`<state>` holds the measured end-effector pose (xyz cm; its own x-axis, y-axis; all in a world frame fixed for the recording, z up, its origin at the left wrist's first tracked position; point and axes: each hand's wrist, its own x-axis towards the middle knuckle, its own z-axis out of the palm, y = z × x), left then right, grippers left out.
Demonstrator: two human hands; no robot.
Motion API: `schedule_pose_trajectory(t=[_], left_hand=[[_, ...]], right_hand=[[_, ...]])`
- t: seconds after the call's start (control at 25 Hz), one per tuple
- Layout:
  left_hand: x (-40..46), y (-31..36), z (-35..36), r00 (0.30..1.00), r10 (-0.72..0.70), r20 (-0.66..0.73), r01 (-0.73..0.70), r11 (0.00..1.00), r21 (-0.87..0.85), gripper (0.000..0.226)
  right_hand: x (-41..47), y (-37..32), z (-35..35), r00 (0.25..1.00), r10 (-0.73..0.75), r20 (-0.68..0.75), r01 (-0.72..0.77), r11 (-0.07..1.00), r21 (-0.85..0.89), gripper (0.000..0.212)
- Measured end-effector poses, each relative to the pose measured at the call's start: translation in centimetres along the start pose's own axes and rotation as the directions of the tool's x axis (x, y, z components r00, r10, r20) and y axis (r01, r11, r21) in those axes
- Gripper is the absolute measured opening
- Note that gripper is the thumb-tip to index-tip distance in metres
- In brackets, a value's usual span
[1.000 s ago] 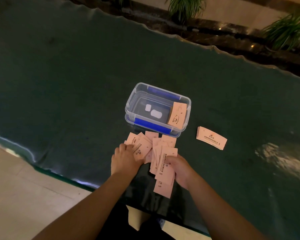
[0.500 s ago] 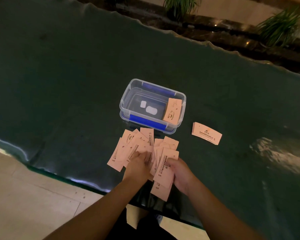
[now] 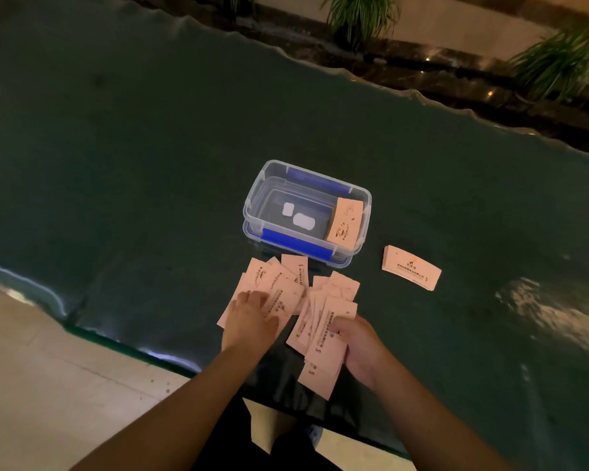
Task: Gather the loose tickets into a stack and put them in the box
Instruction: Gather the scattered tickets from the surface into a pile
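A: Hands? Tickets?
B: Left hand [image 3: 249,317] lay flat, fingers spread, pressing the loose tickets [image 3: 272,287] on the tabletop [image 3: 133,164], lower centre. Right hand [image 3: 361,348] was closed on a fanned bunch [image 3: 320,348]. Box [image 3: 252,205] sat open at centre, one stack [image 3: 344,224] leaning inside; another stack [image 3: 411,267] lay right of it.
A: Risks?
B: Fanned bunch could slip and scatter; some overhang the tabletop edge.
A: Text?
B: Logo print, maybe "COFFEE"; rest unreadable.

Both bare forearms reach forward, close together. The left hand [image 3: 250,317] lies palm down, fingers spread flat — the right hand [image 3: 361,348] curls inward, thumb pressed on top, fingers tucked beneath.
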<state>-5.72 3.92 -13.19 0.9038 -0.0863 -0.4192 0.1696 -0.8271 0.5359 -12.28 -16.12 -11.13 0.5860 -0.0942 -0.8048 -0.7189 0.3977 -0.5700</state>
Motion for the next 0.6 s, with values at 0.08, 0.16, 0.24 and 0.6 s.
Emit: schedule_pose_trajectory(t=[0.08,0.16,0.24,0.6], left_hand=[[-0.3,0.6,0.7,0.999,0.026,0.048,-0.022,0.996,-0.087,0.039],[-0.7,1.2,1.5,0.994,0.072,0.076,-0.062,0.991,-0.12,0.03],[-0.9,1.1,1.8,0.989,0.112,0.1,-0.1,0.988,-0.12,0.03],[0.9,-0.6,-0.5,0.983,-0.12,-0.142,0.139,0.982,0.128,0.093]], right_hand=[[-0.2,0.1,0.9,0.999,-0.005,0.036,0.005,1.0,0.003,0.046],[-0.4,0.0,1.7,0.999,-0.024,0.03,0.025,1.0,-0.019,0.048],[-0.4,-0.2,2.2,0.999,-0.046,0.005,0.046,0.998,-0.04,0.048],[0.2,-0.8,2.7,0.996,-0.086,-0.031,0.079,0.98,-0.183,0.054]])
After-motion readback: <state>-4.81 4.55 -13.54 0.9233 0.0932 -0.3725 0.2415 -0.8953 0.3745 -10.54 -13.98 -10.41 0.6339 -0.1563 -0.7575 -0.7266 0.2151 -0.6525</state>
